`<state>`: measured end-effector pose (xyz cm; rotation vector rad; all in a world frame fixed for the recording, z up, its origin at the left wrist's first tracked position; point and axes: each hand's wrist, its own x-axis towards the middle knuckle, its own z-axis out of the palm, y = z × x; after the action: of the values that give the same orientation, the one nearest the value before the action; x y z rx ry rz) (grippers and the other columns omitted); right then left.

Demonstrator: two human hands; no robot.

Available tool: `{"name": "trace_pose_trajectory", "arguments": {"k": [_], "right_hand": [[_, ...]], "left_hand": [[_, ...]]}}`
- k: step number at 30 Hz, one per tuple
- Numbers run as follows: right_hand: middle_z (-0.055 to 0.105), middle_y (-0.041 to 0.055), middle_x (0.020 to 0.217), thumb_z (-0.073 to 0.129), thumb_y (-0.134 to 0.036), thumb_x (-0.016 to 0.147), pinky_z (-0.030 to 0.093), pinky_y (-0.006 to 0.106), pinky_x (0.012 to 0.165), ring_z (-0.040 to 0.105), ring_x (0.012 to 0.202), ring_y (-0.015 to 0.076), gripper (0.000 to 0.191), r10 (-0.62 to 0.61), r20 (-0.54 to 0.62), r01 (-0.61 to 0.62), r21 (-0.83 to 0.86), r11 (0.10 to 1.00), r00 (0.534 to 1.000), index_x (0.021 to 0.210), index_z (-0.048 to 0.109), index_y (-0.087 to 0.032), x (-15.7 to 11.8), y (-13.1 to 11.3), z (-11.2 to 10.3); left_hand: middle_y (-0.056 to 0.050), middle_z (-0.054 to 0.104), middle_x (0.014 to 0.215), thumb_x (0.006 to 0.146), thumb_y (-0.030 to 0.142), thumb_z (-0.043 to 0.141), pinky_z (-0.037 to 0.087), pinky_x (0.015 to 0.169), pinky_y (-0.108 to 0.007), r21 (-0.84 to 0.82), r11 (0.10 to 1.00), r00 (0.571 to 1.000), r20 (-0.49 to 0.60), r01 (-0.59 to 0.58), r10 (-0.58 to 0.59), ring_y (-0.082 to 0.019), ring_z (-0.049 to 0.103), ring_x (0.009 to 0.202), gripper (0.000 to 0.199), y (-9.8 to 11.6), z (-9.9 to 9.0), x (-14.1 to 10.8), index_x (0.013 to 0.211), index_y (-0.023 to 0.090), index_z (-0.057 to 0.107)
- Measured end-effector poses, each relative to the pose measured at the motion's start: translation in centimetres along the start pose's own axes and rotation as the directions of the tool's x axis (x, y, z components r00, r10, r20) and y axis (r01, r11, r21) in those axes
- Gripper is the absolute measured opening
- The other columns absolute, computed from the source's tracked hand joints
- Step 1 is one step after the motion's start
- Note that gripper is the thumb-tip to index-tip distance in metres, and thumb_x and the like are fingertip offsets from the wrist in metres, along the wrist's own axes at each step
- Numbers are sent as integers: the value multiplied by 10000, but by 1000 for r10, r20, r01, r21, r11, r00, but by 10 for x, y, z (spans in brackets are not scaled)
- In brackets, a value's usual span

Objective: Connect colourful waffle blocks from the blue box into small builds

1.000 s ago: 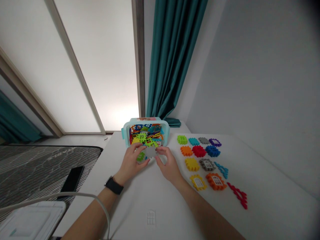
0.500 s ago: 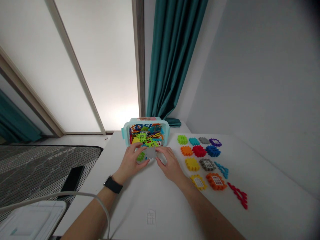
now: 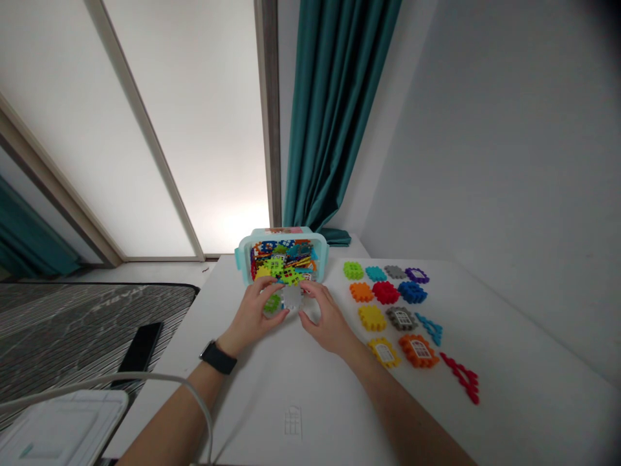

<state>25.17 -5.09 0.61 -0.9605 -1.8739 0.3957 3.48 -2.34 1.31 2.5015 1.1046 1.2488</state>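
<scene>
A grey toothed piece (image 3: 292, 297) is between my two hands, just in front of the bin. A green piece (image 3: 272, 304) shows beside it, inside the curve of my left hand (image 3: 256, 307). My left fingers and thumb are closed on these pieces from the left. My right hand (image 3: 327, 318) has its fingertips at the grey piece's upper right edge, with its thumb lower down. Just behind my hands stands a light teal bin (image 3: 321, 249) filled with colourful flat pieces. A clear window-shaped piece (image 3: 293, 422) lies near the table's front.
On the right of the white table (image 3: 272, 388), several toothed pieces lie in rows, among them a red piece (image 3: 387, 292) and an orange window piece (image 3: 418, 351). A pale cable (image 3: 160, 377) crosses my left forearm. A black phone (image 3: 140, 349) lies left, below.
My right thumb has shifted slightly left and down, toward the grey piece's lower edge. The grey piece has turned slightly between my hands. The view has shifted a little.
</scene>
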Motion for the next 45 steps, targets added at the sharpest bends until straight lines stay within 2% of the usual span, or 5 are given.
{"name": "trace_pose_trajectory", "arguments": {"k": [9, 26, 31, 37, 45], "right_hand": [[543, 103, 1397, 577, -160, 878, 432, 478, 1096, 518, 1289, 256, 594, -3, 47, 2, 9, 1000, 999, 1438, 416, -277, -1, 5, -1], [578, 113, 1293, 588, -198, 904, 483, 489, 1033, 576, 1167, 266, 493, -62, -22, 60, -67, 996, 998, 1376, 476, -285, -2, 1, 0], [589, 106, 1228, 604, -227, 876, 512, 426, 946, 603, 1050, 234, 536, 100, -9, -99, 113, 989, 995, 1389, 449, -251, -1, -4, 0], [545, -9, 804, 585, -265, 869, 483, 319, 766, 564, 773, 170, 251, 314, 40, -309, 328, 893, 949, 1114, 617, -221, 4, -1, 2], [522, -68, 643, 651, -324, 844, 359, 244, 582, 473, 586, 128, 355, 430, 160, -437, 579, 688, 889, 1165, 524, -238, 1, 4, 14]], "left_hand": [[-120, 576, 1235, 808, 335, 750, 518, 975, -466, -19, 999, 999, -27, -31, 31, -280, 583, 1150, 442, 2, 0, 1, 1217, 238, 614], [-117, 598, 1201, 832, 342, 732, 525, 937, -448, 5, 999, 999, -35, -33, 33, -271, 596, 1113, 416, 3, 3, 0, 1207, 225, 596], [-114, 595, 1179, 797, 271, 734, 524, 935, -429, 16, 998, 998, -11, -55, 55, -264, 593, 1097, 462, 5, 0, 0, 1232, 215, 588], [-116, 596, 1167, 815, 267, 722, 520, 926, -443, 75, 991, 992, 63, -110, 105, -278, 581, 1103, 488, 6, -1, 0, 1280, 232, 580], [-82, 631, 1019, 929, 224, 585, 528, 840, -394, 62, 995, 997, -22, -76, 77, -228, 612, 969, 91, 2, 1, 0, 978, 208, 660]]}}
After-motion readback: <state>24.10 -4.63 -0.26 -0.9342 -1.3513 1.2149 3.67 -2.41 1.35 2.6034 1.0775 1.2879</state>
